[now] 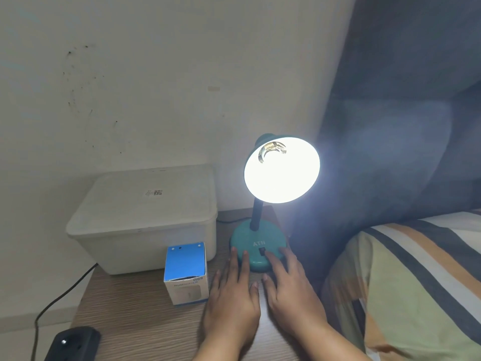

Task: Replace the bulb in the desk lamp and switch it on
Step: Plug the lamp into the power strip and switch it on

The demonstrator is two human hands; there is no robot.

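Note:
A teal desk lamp stands on the wooden table, its round base [256, 241] marked "ATN" and its shade [282, 170] tilted toward me. The lamp is lit and glare fills the shade, so the bulb itself cannot be made out. My left hand [233, 293] lies flat on the table with its fingertips touching the base's front left edge. My right hand [289, 285] reaches to the base's front, its index fingertip at the small black rocker switch [262, 250]. Neither hand holds anything.
A white lidded plastic bin [145, 217] sits at the back left. A small blue-topped cardboard box [186, 273] stands just left of my left hand. A black power strip [74, 343] and its cable [59, 295] lie at the table's near left. A striped bed [416, 277] borders the right.

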